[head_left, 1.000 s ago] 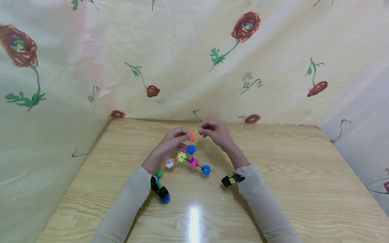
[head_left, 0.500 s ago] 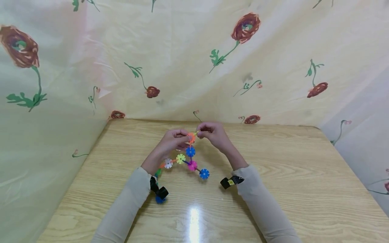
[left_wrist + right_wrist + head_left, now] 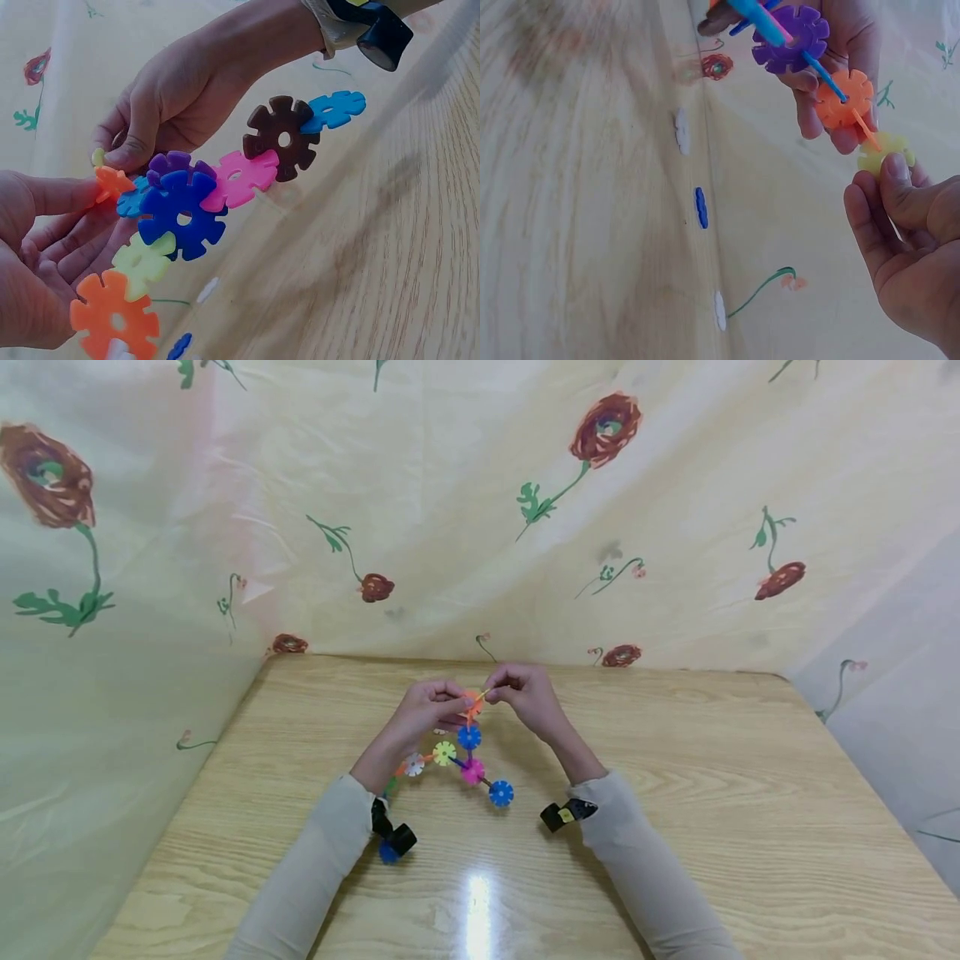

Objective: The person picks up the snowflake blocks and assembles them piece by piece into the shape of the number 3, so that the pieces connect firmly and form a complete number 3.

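Note:
A chain of slotted interlocking plastic discs hangs from my two hands over the table. My left hand (image 3: 423,714) pinches an orange disc (image 3: 845,99) at the chain's upper end, between thumb and fingers. My right hand (image 3: 528,697) pinches a pale yellow disc (image 3: 885,154) by its edge, and that disc meets the orange one edge to edge. Below hang blue (image 3: 469,737), pink (image 3: 472,772) and light yellow (image 3: 444,753) discs. One branch ends in a blue disc (image 3: 501,793); the other runs behind my left wrist, partly hidden. A brown disc (image 3: 262,142) shows in the left wrist view.
In the right wrist view, loose white (image 3: 682,131) and blue (image 3: 701,208) discs and another white disc (image 3: 720,311) lie near the table's far edge. A flowered cloth (image 3: 450,485) rises behind the wooden table (image 3: 712,802) and along its sides.
My right hand has moved slightly down and left, bringing the yellow disc closer against the orange one. The hanging chain has sunk a little and shifted left. My left hand barely moved.

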`<state>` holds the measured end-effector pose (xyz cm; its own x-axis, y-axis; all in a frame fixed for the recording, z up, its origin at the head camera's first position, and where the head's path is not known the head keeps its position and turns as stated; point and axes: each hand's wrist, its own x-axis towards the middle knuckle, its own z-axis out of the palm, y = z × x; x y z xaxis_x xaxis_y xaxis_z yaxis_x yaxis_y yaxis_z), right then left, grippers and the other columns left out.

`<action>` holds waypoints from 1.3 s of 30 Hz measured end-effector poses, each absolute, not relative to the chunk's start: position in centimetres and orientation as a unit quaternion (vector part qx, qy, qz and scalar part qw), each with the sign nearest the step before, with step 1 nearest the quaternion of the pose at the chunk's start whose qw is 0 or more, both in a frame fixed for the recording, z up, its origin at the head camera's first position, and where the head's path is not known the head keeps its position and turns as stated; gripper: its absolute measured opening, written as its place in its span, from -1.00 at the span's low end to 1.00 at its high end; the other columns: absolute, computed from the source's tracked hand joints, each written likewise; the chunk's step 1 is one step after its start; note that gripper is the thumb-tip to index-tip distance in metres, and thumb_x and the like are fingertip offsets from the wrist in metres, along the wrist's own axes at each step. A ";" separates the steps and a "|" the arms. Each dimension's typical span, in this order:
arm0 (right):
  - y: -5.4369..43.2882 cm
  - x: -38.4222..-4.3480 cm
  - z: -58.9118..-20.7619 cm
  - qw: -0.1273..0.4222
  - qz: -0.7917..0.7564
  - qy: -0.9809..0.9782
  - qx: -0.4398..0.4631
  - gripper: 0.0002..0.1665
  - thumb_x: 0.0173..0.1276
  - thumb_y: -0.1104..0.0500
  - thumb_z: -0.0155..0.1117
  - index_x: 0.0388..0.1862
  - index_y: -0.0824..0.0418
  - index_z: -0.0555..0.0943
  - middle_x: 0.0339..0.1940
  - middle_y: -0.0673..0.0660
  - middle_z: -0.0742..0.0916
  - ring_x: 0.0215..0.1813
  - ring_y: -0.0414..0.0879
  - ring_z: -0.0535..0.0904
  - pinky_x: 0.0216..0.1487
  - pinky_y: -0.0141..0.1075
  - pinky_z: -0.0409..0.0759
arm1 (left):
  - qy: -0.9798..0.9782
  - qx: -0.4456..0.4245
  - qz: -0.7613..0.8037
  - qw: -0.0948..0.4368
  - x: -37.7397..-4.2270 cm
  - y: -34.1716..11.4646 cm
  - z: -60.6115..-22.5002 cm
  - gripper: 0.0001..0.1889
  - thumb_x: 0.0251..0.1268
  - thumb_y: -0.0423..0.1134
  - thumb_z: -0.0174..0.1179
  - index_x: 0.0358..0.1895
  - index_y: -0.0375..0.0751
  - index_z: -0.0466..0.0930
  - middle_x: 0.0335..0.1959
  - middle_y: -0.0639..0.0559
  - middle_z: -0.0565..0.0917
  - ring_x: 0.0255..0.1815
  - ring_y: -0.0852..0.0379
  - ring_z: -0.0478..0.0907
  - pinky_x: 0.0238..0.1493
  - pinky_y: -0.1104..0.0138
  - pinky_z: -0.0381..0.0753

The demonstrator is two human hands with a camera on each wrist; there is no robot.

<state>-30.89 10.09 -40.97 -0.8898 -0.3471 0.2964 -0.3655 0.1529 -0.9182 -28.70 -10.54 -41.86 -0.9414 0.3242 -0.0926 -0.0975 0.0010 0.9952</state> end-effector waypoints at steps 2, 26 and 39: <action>10.1 -30.9 -40.8 0.003 0.606 -0.762 0.227 -0.94 0.36 0.51 0.26 -0.31 0.49 0.66 -0.35 0.26 0.72 -0.34 -0.24 0.65 -0.18 -0.41 0.70 | 0.691 0.080 0.702 0.151 -28.7 -10.5 -41.8 -0.91 0.48 -0.27 0.23 -0.21 -0.19 0.68 -0.39 0.15 0.76 -0.42 0.19 0.73 -0.24 0.31 0.77; 9.8 -33.0 -42.5 -0.139 0.456 -0.841 0.256 -0.65 0.40 0.27 0.37 0.12 0.37 0.67 -0.16 0.24 0.80 -0.19 0.00 0.71 -0.13 -0.13 0.72 | 0.715 0.029 0.677 0.173 -29.6 -13.3 -41.2 -0.72 0.50 -0.13 0.22 0.09 -0.23 0.58 -0.15 0.07 0.72 -0.11 0.11 0.69 0.19 0.04 0.65; 6.1 -34.7 -44.0 -0.221 0.286 -0.851 0.382 -0.50 0.43 0.25 0.34 0.30 0.39 0.58 -0.58 -0.02 0.51 -0.52 -0.24 0.36 -0.43 -0.47 0.32 | 0.719 0.034 0.672 0.176 -30.1 -14.8 -40.7 -0.66 0.54 -0.14 0.17 0.23 -0.21 0.56 -0.12 0.10 0.70 -0.08 0.10 0.68 0.02 0.25 0.73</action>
<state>-34.72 6.14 -44.03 -0.6110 -0.7760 -0.1564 -0.5234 0.5442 -0.6557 -30.11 -14.77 -40.69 -0.9360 0.2848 -0.2067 -0.1871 0.0945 0.9778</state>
